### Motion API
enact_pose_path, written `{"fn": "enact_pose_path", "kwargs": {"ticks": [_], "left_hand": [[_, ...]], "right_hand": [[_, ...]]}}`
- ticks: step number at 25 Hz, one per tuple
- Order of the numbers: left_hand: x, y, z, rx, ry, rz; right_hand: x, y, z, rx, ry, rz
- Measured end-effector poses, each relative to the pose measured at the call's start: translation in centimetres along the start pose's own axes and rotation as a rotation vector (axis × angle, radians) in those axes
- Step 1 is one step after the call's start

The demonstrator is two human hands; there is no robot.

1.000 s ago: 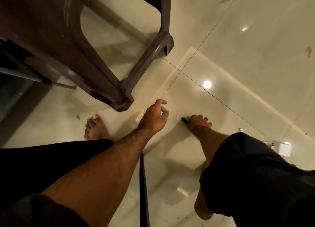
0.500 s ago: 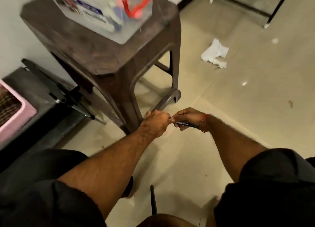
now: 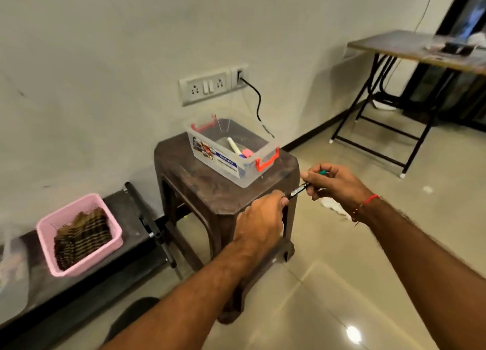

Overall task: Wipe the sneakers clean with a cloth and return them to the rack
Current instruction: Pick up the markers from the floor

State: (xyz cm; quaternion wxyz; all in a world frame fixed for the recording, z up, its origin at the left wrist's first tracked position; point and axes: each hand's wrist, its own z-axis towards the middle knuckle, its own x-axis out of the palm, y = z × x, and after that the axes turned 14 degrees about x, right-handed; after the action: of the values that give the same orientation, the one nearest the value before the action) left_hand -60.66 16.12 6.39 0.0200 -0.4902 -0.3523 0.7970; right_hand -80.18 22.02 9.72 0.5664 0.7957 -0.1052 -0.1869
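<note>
- The right hand [image 3: 339,182] has its grip pinched round a dark pen [image 3: 298,190] with a green end, holding it level above the near right corner of the brown stool [image 3: 218,191]; held so, its free tip points left toward the other hand.
- The left hand [image 3: 259,222] has its grip curled, fingertips pinching the pen's near tip, probably to pull off or press on a cap; which one I cannot tell.
- A clear box [image 3: 231,162] with red clasps sits open on the stool's far side, a marker and a pink item inside; it looks like the likely home for the pen.
- No sneakers or rack can be seen here, so the task's shoes are out of view.
- A white crumpled cloth [image 3: 334,205] lies on the floor just beyond the right wrist, perhaps the wiping cloth.
- A pink basket [image 3: 79,234] rests on a low dark worktop [image 3: 126,207] at the left, against the wall.
- Judged from this, wiping is not under way.
</note>
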Motion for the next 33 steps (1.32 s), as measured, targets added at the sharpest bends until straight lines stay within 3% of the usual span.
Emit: {"fn": "enact_pose_path", "kwargs": {"ticks": [3, 6, 10, 12, 17, 21, 24, 28, 30, 33], "left_hand": [[-5.6, 1.4, 3.4, 0.066, -0.233, 0.158], [-10.7, 5.0, 8.5, 0.117, -0.37, 0.2], [-13.2, 9.1, 11.8, -0.001, -0.333, 0.276], [-12.5, 10.7, 11.0, -0.072, -0.304, 0.34], [-10.5, 12.6, 8.3, -0.169, -0.331, 0.164], [-10.8, 13.1, 8.3, -0.161, -0.322, 0.206], [-11.0, 14.0, 8.2, -0.136, -0.254, 0.237], [-11.2, 13.6, 8.2, -0.15, -0.247, 0.218], [-11.0, 12.9, 8.1, -0.189, -0.216, 0.198], [-10.0, 11.4, 7.7, -0.283, -0.215, 0.108]], "right_hand": [[1.7, 5.7, 1.3, -0.185, -0.059, -0.025], [3.7, 8.9, 3.7, -0.25, -0.101, -0.255], [7.0, 10.0, 7.6, -0.293, -0.395, -0.555], [8.2, 10.1, 9.4, -0.257, -0.453, -0.641], [11.2, 10.3, 12.5, -0.128, -0.442, -0.88], [13.5, 9.9, 13.1, -0.044, -0.376, -1.012], [13.5, 9.7, 12.8, -0.072, -0.399, -0.968], [11.1, 8.9, 11.9, -0.284, -0.632, -0.89], [9.6, 8.1, 11.7, -0.184, -0.668, -0.783], [9.2, 7.0, 11.1, 0.09, -0.609, -0.431]]}}
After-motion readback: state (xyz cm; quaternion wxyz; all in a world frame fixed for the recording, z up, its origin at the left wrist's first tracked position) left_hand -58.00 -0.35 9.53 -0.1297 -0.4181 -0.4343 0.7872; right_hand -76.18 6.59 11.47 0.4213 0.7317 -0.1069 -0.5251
